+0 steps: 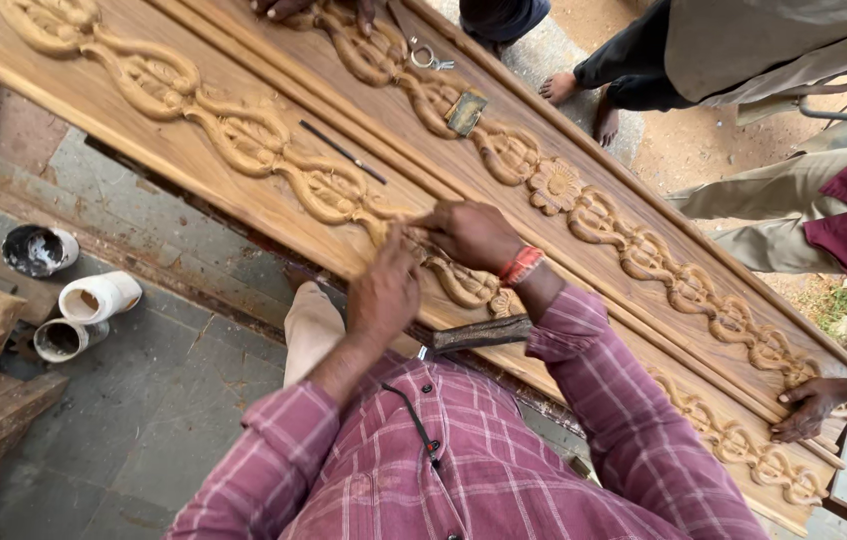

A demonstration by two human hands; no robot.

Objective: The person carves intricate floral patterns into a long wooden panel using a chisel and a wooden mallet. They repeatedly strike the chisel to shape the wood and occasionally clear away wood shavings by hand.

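Seemingly both hands (433,260) on carved plank (243,130).

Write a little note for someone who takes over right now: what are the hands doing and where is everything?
Left hand: closed, pressed on the carved chain pattern of the near wooden panel.
Right hand: pinched on the same carving; what it holds cannot be seen.
A thin metal rod lies on the near panel; a small block and a metal ring lie on the far panel.
Another person's hand rests on the panel's end.
White cups sit on the floor.
The carving is cut along both panels; how much is left cannot be told.
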